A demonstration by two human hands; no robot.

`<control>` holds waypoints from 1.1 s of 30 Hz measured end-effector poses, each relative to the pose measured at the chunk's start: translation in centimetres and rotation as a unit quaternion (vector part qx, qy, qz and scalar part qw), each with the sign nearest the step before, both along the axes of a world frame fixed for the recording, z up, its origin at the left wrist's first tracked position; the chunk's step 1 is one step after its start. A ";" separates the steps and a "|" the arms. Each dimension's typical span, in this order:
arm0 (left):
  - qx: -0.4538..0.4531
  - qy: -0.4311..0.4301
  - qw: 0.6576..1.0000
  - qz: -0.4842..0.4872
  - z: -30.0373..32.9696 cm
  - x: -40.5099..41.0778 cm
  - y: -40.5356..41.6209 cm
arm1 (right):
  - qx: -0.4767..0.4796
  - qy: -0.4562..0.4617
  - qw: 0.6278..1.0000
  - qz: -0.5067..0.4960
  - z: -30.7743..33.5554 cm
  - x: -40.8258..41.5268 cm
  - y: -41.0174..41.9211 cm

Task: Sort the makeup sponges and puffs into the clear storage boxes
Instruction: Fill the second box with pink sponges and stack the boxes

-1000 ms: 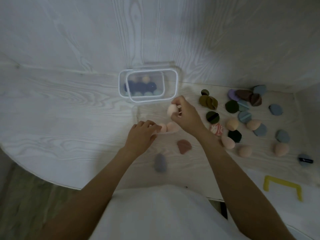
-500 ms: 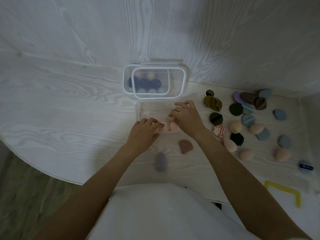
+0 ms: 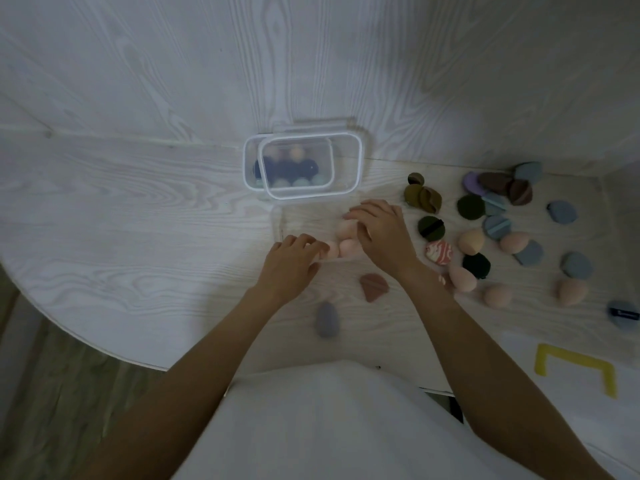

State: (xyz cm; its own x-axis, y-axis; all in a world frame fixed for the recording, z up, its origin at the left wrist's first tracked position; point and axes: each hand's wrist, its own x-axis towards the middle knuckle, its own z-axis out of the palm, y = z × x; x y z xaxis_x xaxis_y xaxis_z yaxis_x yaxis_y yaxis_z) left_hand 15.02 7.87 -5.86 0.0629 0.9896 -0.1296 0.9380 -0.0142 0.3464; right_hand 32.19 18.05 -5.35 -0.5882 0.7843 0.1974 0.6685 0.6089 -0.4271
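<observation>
Lowered into the clear box (image 3: 277, 223), a peach sponge (image 3: 347, 231) is pressed by the loosely spread right hand (image 3: 381, 233); left hand (image 3: 291, 261) grip cannot be told

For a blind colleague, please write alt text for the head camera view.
Both hands, left hand and right hand, arrange peach sponges in a clear box on a pale table. Behind it stands a lidded box; loose puffs lie at right.

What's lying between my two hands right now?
In the head view, pink sponges lie between the left hand and right hand, inside a clear box that is hard to make out.
</observation>
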 end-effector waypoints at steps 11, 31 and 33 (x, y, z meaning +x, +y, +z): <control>0.024 -0.026 0.999 -0.010 -0.4 2.0 0.2 | -0.134 -0.257 0.895 -0.340 -1.6 14.0 -2.7; 0.029 -0.026 0.999 -0.011 -0.8 1.7 0.3 | -0.054 -0.124 0.990 0.027 0.9 -2.3 0.4; 0.019 -0.024 1.000 -0.005 -0.9 1.7 0.4 | -0.029 -0.145 0.988 0.044 0.4 -2.1 0.7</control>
State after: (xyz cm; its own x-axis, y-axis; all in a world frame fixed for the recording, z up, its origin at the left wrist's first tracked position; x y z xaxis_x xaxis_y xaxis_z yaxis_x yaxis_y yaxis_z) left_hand 16.72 8.23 -6.77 0.0775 0.9931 -0.0877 0.9198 -0.0373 0.3905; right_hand 30.11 18.76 -4.95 -0.6796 0.7328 -0.0341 0.7138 0.6499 -0.2612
